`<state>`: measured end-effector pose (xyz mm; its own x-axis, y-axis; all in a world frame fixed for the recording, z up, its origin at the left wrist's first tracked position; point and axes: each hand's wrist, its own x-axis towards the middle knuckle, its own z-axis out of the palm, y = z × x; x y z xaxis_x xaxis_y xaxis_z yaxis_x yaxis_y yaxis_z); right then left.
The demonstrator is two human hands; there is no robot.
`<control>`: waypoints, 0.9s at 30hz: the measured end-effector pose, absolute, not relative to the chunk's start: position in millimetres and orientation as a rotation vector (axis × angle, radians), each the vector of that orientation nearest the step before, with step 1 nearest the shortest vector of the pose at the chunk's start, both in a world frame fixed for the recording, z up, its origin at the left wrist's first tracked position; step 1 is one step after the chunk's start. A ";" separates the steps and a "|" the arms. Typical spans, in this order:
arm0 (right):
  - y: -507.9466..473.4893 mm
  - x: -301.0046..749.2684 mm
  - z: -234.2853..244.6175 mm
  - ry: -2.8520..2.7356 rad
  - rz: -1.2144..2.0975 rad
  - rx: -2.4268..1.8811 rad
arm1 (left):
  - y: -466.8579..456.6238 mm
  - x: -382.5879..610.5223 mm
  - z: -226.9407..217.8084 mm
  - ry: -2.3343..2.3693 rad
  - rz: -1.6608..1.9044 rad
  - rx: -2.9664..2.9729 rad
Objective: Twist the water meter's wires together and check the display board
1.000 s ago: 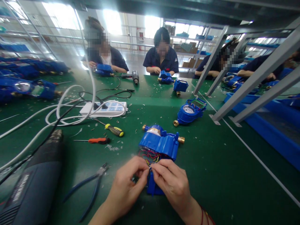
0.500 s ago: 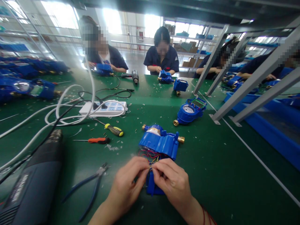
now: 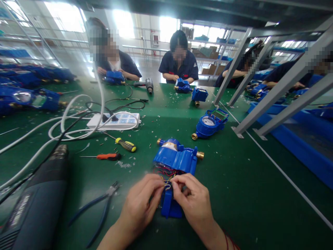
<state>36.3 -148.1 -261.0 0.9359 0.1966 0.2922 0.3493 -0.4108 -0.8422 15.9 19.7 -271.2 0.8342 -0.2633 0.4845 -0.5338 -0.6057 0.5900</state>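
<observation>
A blue water meter [image 3: 177,158] with brass ends lies open on the green table [image 3: 247,187], red and yellow wires [image 3: 163,172] spilling from its near side. My left hand [image 3: 142,205] and my right hand [image 3: 194,201] meet just in front of it, both pinching the thin wires between fingertips. A small blue part [image 3: 169,205] stands between my hands, partly hidden by my fingers.
Blue-handled pliers [image 3: 100,210] lie left of my hands, a dark heat gun [image 3: 33,205] further left. Two screwdrivers [image 3: 110,156], a white power strip [image 3: 116,120] and cables sit beyond. Another blue meter [image 3: 210,124] lies right. Several people work across the table. Grey frame legs [image 3: 270,93] stand right.
My fingertips have shifted slightly on the wires, the right hand edging up toward the meter. Nothing else on the table has moved.
</observation>
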 end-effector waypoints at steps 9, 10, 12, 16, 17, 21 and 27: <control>-148.9 33.1 -260.3 -0.512 -0.107 -1.952 | 20.1 15.1 -273.4 -0.569 0.389 2.222; -148.7 32.7 -260.6 -0.523 -0.123 -1.951 | 20.5 14.7 -273.2 -0.521 0.322 2.210; -148.4 31.9 -261.5 -0.543 -0.145 -1.953 | 21.4 14.0 -271.8 -0.432 0.173 2.178; -147.8 31.3 -262.5 -0.555 -0.154 -1.964 | 21.7 14.9 -268.0 -0.355 0.043 2.109; -147.9 31.2 -262.3 -0.553 -0.151 -1.967 | 21.5 15.4 -267.5 -0.340 0.048 2.103; -150.1 29.6 -260.2 -0.416 -0.130 -1.962 | 21.8 17.6 -269.2 -0.149 0.085 2.124; -157.7 27.7 -259.8 -0.293 -0.174 -2.006 | 23.6 18.0 -270.4 0.242 0.125 2.152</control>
<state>27.7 -157.7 -259.8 0.9594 0.1288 0.2509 0.2820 -0.4173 -0.8639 18.0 23.6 -270.4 0.9754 0.2204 -0.0029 0.1253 -0.5437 0.8299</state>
